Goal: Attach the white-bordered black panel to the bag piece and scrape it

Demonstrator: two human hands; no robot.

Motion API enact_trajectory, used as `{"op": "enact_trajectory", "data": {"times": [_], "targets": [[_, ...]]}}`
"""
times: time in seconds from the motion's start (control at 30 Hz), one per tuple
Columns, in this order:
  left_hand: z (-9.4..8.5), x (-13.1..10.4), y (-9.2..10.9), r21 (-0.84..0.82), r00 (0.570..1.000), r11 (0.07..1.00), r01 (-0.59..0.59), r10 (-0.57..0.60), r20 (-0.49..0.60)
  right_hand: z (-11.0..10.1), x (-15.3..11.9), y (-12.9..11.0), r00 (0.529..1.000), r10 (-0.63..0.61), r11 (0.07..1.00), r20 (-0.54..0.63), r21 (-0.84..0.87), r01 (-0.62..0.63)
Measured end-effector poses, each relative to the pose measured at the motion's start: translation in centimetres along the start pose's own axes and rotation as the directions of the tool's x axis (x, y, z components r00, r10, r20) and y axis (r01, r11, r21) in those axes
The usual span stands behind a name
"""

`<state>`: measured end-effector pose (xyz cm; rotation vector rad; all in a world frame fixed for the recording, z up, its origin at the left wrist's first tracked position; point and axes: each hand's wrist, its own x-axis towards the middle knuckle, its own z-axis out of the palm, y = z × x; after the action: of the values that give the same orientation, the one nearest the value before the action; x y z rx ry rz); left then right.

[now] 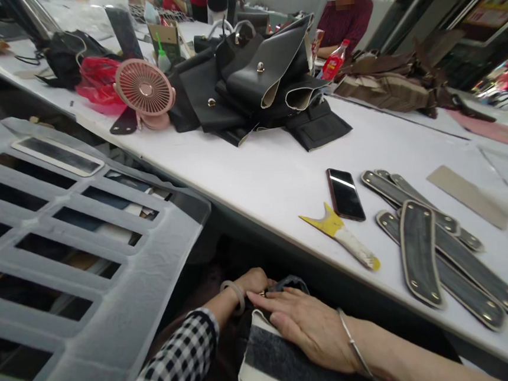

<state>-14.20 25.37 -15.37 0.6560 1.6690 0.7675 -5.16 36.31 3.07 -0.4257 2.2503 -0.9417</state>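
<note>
From my remote seat I have the dark piece just below the table, at its near edge, directly under my right hand; its long axis seems to run toward the lower right. That hand is nearer, laid over it, fingers extended. My left hand sits curled beyond its far edge; I cannot tell what it pinches. I count one table, one crate, at least four overlapping strips, one phone.

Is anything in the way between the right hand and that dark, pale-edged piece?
Nothing visible: the right hand rests on the dark, pale-edged piece, with the left hand near its far end.
</note>
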Motion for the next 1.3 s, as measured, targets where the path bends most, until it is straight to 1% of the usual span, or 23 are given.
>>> {"op": "enact_trajectory", "data": {"times": [0.07, 0.13, 0.23, 0.27, 0.33, 0.4, 0.47, 0.5, 0.53, 0.6, 0.63, 0.7, 0.77, 0.87, 0.97, 1.03, 1.13, 1.3], "targets": [[-0.1, 0.0, 0.2, 0.044, 0.997, 0.996, 0.076, -0.076, 0.002, 0.0, 0.1, 0.0, 1.0, 0.012, 0.998, 0.012, -0.066, -0.011], [-0.6, -0.3, 0.6, 0.083, 0.991, 0.988, 0.133, -0.133, -0.006, 0.0, 0.2, 0.1, 1.0, 0.021, 0.996, 0.015, -0.088, -0.02], [-2.2, -1.5, 1.7, 0.098, 0.989, 0.984, 0.148, -0.148, -0.01, 0.0, -0.3, 0.3, 1.0, 0.001, 0.997, -0.006, -0.08, -0.002], [-2.9, -2.1, 2.2, 0.082, 0.99, 0.987, 0.139, -0.14, 0.007, -0.1, -0.6, 0.4, 1.0, -0.008, 0.997, -0.016, -0.078, 0.007], [-4.2, -4.0, 3.5, 0.02, 0.99, 0.993, 0.117, -0.119, 0.08, -0.1, -1.5, 0.7, 0.999, -0.017, 0.997, -0.028, -0.079, 0.014], [-5.2, -6.4, 5.4, -0.046, 0.98, 0.994, 0.097, -0.088, 0.18, -0.2, -2.7, 1.1, 1.0, -0.008, 0.997, -0.025, -0.075, 0.006], [-5.7, -8.9, 7.6, -0.06, 0.967, 0.996, 0.058, -0.041, 0.253, -0.2, -4.0, 1.5, 1.0, 0.003, 0.998, -0.018, -0.058, -0.004], [-5.8, -10.1, 8.8, -0.035, 0.963, 0.999, 0.022, -0.012, 0.269, -0.2, -4.7, 1.6, 1.0, 0.009, 0.999, -0.017, -0.044, -0.01], [-5.7, -11.1, 10.0, 0.033, 0.961, 0.999, -0.038, 0.028, 0.275, -0.2, -5.4, 1.8, 1.0, 0.016, 0.999, -0.018, -0.027, -0.017], [-5.5, -12.4, 11.9, 0.196, 0.962, 0.973, -0.119, 0.064, 0.267, -0.3, -6.6, 2.1, 0.999, 0.047, 0.999, -0.012, 0.017, -0.047], [-5.3, -12.8, 12.7, 0.271, 0.963, 0.953, -0.138, 0.065, 0.262, -0.3, -7.1, 2.2, 0.997, 0.075, 0.996, 0.0, 0.041, -0.074], [-5.1, -13.1, 13.8, 0.351, 0.966, 0.928, -0.124, 0.031, 0.258, -0.3, -8.3, 2.6, 0.99, 0.135, 0.987, 0.04, 0.083, -0.138], [-4.9, -13.0, 14.2, 0.364, 0.965, 0.925, -0.104, 0.004, 0.264, -0.4, -9.4, 3.1, 0.983, 0.17, 0.977, 0.069, 0.118, -0.177], [-4.9, -12.8, 14.2, 0.356, 0.964, 0.931, -0.074, -0.025, 0.263, -0.4, -11.0, 4.0, 0.979, 0.183, 0.966, 0.085, 0.169, -0.195], [-5.1, -12.8, 14.0, 0.362, 0.96, 0.93, -0.066, -0.04, 0.277, -0.5, -11.6, 4.5, 0.974, 0.207, 0.954, 0.097, 0.202, -0.223], [-5.2, -12.7, 13.9, 0.366, 0.958, 0.927, -0.08, -0.03, 0.286, -0.7, -11.4, 4.4, 0.973, 0.206, 0.955, 0.105, 0.196, -0.223], [-5.1, -12.6, 13.8, 0.372, 0.955, 0.923, -0.102, -0.014, 0.297, -1.0, -10.4, 3.8, 0.978, 0.177, 0.967, 0.113, 0.165, -0.194], [-5.0, -12.3, 13.8, 0.404, 0.955, 0.911, -0.087, -0.039, 0.293, -0.8, -8.1, 2.5, 0.987, 0.143, 0.981, 0.071, 0.124, -0.151]]}}
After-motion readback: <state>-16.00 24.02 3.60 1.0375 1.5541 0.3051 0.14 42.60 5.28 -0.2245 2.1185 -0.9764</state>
